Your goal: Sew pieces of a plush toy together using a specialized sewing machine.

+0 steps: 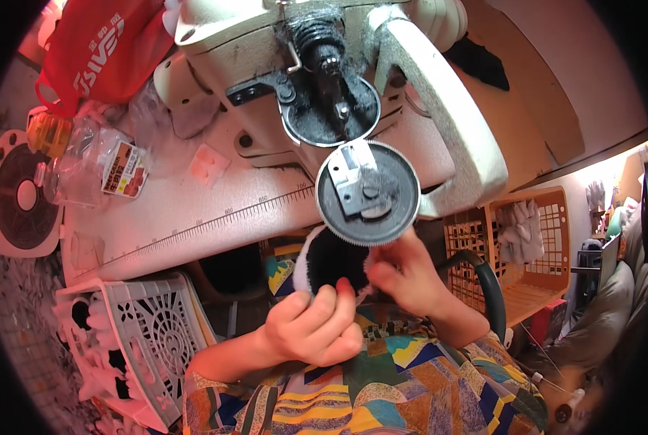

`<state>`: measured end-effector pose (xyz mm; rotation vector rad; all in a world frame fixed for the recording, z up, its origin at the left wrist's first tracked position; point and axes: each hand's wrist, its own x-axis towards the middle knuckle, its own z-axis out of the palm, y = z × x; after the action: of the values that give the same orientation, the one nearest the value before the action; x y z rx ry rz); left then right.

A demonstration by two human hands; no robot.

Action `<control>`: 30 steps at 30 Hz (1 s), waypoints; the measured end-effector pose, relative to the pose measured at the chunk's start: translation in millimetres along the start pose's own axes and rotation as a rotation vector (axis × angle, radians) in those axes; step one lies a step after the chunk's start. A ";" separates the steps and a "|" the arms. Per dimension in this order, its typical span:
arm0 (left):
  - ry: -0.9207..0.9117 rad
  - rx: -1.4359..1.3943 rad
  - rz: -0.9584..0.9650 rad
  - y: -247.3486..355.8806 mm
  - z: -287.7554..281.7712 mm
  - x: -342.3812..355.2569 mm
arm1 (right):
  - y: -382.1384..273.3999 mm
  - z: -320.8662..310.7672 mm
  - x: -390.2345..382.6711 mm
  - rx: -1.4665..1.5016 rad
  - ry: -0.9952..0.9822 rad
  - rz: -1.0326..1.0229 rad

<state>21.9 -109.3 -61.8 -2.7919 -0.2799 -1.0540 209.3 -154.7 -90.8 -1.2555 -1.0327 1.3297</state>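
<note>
A piece of black fabric with a white fuzzy edge (331,257) hangs just below the toothed metal disc (367,192) of a cream sewing machine (454,123). My left hand (313,322) has its fingers curled on the lower left of the fabric. My right hand (403,275) pinches the fabric's right side, right under the disc, its fingertips partly hidden. The upper metal cup (306,119) around the black needle shaft sits above the disc. Part of the fabric is hidden behind the disc and my fingers.
The worktop with a printed ruler (171,217) carries a red bag (99,51), plastic bottles (77,181) and a round-faced device (23,196). A white crate with fabric pieces (150,341) stands lower left. An orange crate (469,232) and a black curved bar (490,297) are at right.
</note>
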 end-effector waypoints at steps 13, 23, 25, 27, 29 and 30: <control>0.044 -0.186 -0.240 21.7 -75.1 -14.7 | -43.7 8.9 -37.6 0.339 -0.350 0.104; -0.028 -0.380 -0.168 22.3 -84.2 -34.8 | -41.4 17.7 -37.9 0.505 -0.531 0.175; 0.015 -0.367 -0.166 22.9 -83.8 -34.2 | -41.5 20.0 -39.3 0.466 -0.494 0.144; 0.024 -0.339 -0.170 23.3 -85.2 -35.9 | -40.4 21.6 -39.2 0.377 -0.449 0.076; 0.028 -0.316 -0.177 23.8 -84.8 -38.4 | -36.1 22.8 -39.4 0.237 -0.389 -0.020; 0.029 -0.303 -0.179 23.7 -84.5 -38.6 | -37.7 23.1 -40.2 0.224 -0.333 -0.023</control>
<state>-55.1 -153.9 -26.2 -3.0613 -0.4051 -1.2719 188.9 -188.1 -45.6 -0.8707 -1.0862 1.6235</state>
